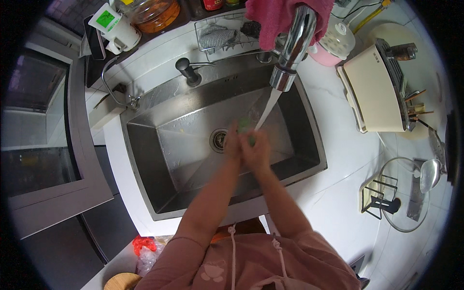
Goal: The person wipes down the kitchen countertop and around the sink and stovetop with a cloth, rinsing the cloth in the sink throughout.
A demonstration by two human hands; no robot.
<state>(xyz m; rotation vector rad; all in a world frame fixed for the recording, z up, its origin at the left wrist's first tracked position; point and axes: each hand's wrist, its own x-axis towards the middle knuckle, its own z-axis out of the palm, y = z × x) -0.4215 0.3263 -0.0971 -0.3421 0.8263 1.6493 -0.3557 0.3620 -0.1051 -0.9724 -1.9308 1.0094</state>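
Under the running stream from the chrome faucet (286,72), both hands are together over the stainless steel sink (195,159). A small green item (245,125) is held between them; motion blur hides what it is. My right hand (258,148) curls its fingers around the near part of it, close to where the water falls. Pressed against its other side is my left hand (232,145), also blurred. The sink drain (219,140) lies just left of my hands, partly covered by the left one.
A soap dispenser (188,71) and a small curved tap (112,87) stand along the sink's back rim. A pink towel (266,25) hangs over the faucet. To the right are a pink-based cooker (331,45), a cream knife holder (377,90) and a lid rack (377,197).
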